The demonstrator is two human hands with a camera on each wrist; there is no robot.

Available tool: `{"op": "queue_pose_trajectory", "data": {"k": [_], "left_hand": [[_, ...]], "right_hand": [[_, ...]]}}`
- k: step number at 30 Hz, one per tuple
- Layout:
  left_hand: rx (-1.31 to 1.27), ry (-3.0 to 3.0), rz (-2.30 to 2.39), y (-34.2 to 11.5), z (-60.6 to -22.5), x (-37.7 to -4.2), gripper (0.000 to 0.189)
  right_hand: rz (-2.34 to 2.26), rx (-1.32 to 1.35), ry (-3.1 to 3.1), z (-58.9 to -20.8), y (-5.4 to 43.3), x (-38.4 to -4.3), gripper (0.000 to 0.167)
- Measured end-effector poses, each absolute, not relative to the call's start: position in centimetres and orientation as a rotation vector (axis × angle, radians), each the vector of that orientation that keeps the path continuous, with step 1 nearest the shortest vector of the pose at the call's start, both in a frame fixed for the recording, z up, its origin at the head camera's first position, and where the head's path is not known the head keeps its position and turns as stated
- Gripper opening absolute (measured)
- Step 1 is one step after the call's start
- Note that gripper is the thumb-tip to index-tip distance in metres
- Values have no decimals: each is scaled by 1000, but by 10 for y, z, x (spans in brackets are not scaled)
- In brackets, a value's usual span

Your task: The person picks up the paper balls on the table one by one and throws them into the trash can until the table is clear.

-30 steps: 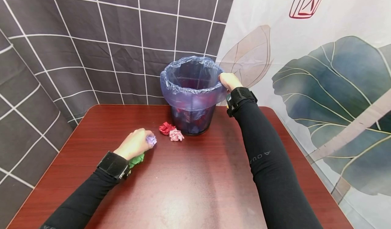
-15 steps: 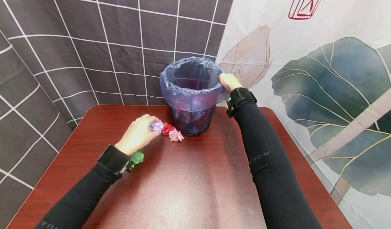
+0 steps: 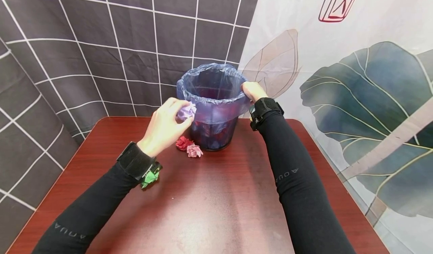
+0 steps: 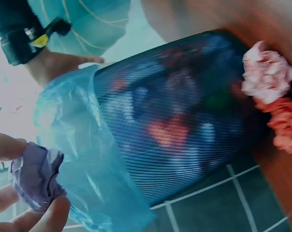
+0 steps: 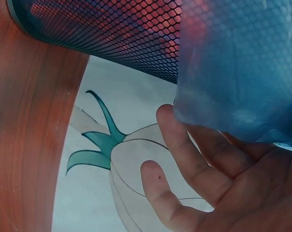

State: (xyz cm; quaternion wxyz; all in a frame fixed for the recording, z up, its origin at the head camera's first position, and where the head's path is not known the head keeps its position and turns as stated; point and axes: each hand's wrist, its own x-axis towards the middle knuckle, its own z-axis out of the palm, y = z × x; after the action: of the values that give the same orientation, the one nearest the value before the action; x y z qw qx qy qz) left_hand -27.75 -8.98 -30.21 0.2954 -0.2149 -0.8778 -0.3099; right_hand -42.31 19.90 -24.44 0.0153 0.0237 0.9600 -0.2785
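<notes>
A lavender crumpled paper ball point(image 3: 186, 111) is pinched between the thumb and fingers of my left hand point(image 3: 165, 124), raised in front of the trash can's left side. The mesh trash can point(image 4: 179, 111) stands upright, lined with a blue plastic bag point(image 3: 216, 109) folded over its rim. Colored scraps show through the mesh. My right hand point(image 3: 254, 91) holds the rim on the right; in the right wrist view its fingers point(image 5: 184, 150) lie outside against the bag, the thumb hidden. Red point(image 3: 183, 143) and pink point(image 3: 194, 151) paper balls lie at the can's base.
A green paper ball point(image 3: 150, 177) lies on the brown table point(image 3: 209, 209), partly hidden by the left wrist strap. A dark grid-patterned cloth point(image 3: 135, 39) hangs behind the can, and a leaf-printed cloth point(image 3: 368, 96) covers the right side.
My left hand has lifted the lavender paper ball off the table area and carried it up and right toward the can's rim. My right hand stays on the rim.
</notes>
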Motion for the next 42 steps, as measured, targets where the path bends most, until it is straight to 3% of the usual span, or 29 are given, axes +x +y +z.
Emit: {"op": "queue_pose_trajectory", "data": {"k": [6,14,24,33,42], "left_hand": [[-586,-2228,-847,-79,-274,-287,41],[-542,-2215,-871,-67,-253,-303,45],[-510,-2331,-858,-57,-255,-324,56],[-463,-2337,-855,-67,-264,-310,50],[-437,-2472,-745,-103,-302,-276,38]], "right_hand": [[-1023,69,2930,-246,200,-422,29],[-904,56,2981,-245,201,-424,25],[-879,97,2959,-244,200,-424,41],[-808,-27,3005,-244,199,-421,26],[-749,-53,3015,-245,197,-424,17]]}}
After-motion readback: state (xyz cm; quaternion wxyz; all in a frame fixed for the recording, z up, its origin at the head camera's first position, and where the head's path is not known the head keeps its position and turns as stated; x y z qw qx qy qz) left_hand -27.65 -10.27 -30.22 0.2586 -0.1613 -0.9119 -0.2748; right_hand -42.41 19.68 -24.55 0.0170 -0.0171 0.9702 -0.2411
